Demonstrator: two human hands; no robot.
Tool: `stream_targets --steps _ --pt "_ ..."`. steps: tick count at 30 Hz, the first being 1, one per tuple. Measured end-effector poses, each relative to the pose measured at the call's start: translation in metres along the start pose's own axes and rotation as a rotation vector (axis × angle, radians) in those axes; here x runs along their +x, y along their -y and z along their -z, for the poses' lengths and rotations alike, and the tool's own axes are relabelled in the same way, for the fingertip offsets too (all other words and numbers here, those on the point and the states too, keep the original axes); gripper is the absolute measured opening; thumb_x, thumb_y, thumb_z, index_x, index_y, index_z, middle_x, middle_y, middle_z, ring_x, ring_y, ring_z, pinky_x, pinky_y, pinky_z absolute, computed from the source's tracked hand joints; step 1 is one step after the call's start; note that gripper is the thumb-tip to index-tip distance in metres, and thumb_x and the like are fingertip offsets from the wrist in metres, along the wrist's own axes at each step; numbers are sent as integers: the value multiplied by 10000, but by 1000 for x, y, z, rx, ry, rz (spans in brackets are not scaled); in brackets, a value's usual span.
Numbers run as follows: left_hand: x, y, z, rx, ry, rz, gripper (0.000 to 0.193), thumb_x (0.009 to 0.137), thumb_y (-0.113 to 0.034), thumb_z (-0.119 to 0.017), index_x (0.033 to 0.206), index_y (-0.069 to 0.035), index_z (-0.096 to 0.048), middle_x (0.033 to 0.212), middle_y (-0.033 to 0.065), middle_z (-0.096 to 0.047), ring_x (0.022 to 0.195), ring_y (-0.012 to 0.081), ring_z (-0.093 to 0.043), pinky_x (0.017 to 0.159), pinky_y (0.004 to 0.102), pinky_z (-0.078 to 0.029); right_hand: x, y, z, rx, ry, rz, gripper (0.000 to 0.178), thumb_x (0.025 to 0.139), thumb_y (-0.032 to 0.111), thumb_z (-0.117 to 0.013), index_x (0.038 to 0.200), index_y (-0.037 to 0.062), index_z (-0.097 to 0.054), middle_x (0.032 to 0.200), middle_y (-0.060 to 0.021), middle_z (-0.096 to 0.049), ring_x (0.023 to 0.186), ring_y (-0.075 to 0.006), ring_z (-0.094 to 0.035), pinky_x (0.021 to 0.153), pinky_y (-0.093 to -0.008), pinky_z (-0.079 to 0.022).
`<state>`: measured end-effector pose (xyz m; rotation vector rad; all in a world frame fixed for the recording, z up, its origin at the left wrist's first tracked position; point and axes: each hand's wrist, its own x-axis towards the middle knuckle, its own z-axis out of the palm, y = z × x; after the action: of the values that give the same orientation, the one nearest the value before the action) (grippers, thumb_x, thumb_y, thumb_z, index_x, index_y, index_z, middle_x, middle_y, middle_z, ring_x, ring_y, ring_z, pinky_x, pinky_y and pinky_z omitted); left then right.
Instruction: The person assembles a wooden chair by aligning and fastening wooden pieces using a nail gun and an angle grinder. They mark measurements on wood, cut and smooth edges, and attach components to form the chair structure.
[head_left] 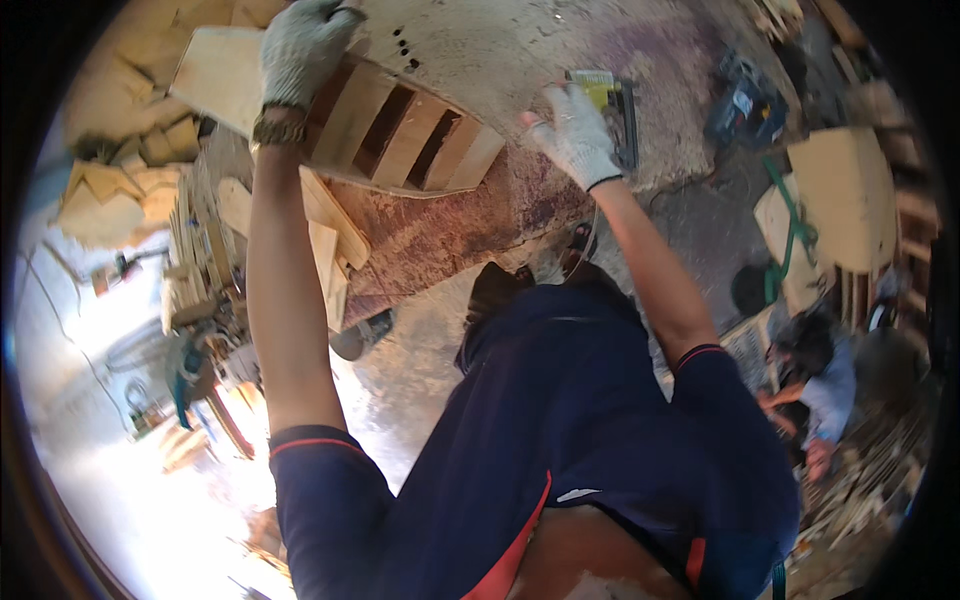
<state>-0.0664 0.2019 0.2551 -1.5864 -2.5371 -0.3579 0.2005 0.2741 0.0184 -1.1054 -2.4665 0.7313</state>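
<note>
A slatted wooden frame [400, 130], pale boards with dark gaps between them and a tapering right end, rests tilted in front of me. My left hand [303, 55], in a white knit glove, is closed at its far left end; the fingertips are partly hidden. To the right, my gloved right hand [575, 140] is closed round the grip of a nail gun [622, 110] with a yellow-green body and a black magazine. The grip itself lies under the palm. A thin hose [596, 222] trails from below that wrist toward my feet.
Flat pale panels [212, 78] and stacked wood strips [190, 245] lie at left. A blue-black power tool [745, 105] sits on the floor at right. Beyond it are curved boards [845, 195] and a green strap [790, 225]. Another person [815, 375] crouches at lower right.
</note>
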Motion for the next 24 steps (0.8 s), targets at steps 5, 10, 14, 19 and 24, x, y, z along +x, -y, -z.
stream_targets --steps 5,10,14,19,24 --pt "-8 -12 6 -168 72 71 285 832 -301 -630 818 -44 -752 758 216 -698 707 361 -697 671 461 -544 29 87 33 582 -233 463 612 920 442 -728 1362 41 -595 1143 -239 -679 1056 -384 -685 889 -457 -562" --pt "-4 -5 2 24 -9 -56 364 874 -392 -593 822 -67 -749 834 221 -713 791 398 -698 735 513 -544 70 152 46 600 -304 618 571 948 453 -693 1266 -11 -590 998 -259 -714 926 -436 -714 765 -508 -571" --pt "-3 -3 -6 -60 -42 -66 440 912 -472 -573 819 -80 -749 868 208 -728 809 395 -703 735 525 -540 67 169 38 288 103 221 571 1059 388 -538 1478 11 -444 1347 -242 -624 1191 -304 -650 924 -446 -535" --pt "1 -4 -7 47 7 -29 494 932 -516 -547 824 -81 -755 877 200 -738 810 404 -706 724 532 -535 69 161 28 514 -19 390 448 1066 376 -517 1301 -3 -557 1083 -249 -697 1030 -381 -675 820 -476 -522" --pt "4 1 -16 -47 -44 -64 515 913 -533 -547 810 -76 -760 870 213 -734 810 414 -706 736 540 -531 65 162 23 489 -272 429 374 1025 426 -563 1089 64 -633 853 -279 -685 849 -499 -662 673 -546 -498"
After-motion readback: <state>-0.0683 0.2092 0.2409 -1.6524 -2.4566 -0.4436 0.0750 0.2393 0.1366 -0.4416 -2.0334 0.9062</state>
